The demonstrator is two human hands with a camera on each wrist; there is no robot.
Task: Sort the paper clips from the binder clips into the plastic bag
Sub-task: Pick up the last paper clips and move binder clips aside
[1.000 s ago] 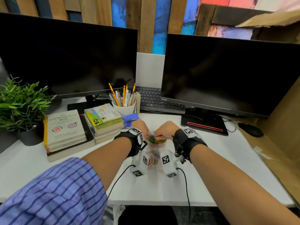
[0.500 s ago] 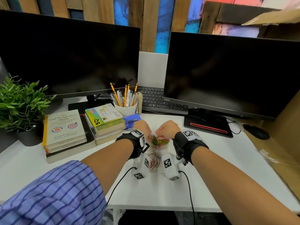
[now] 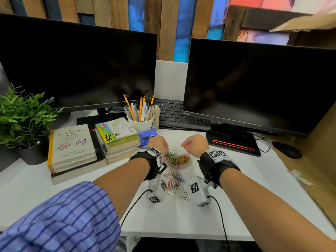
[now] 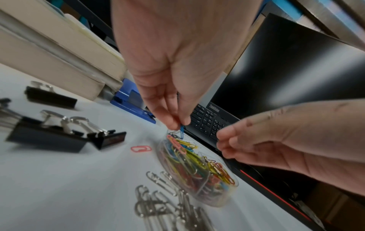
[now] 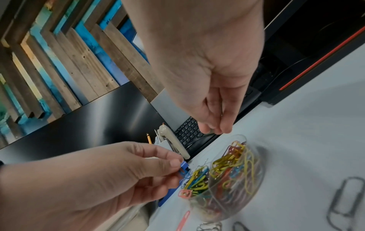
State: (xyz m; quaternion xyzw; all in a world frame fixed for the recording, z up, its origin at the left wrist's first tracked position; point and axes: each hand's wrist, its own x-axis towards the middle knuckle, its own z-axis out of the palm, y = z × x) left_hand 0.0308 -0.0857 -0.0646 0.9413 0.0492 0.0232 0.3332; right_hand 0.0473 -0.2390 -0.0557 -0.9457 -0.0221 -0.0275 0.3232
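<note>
**Paper clips going into the bag, one pinch at a time**

Paper clips in many colours fill a clear plastic bag lying on the white desk, between my two wrists. My left hand pinches a single blue clip between thumb and fingertip, just above the bag's mouth at its 11 o'clock edge. My right hand hovers at the bag's 1 o'clock with fingertips drawn together; I cannot tell whether they hold anything. Loose silver clips lie at the bag's 6 o'clock, and black binder clips sit apart at 9 o'clock.

I judge this the dropping-in step. Next I should let the blue clip fall inside, then reach for the silver pile, leaving the binder clips alone.
</note>
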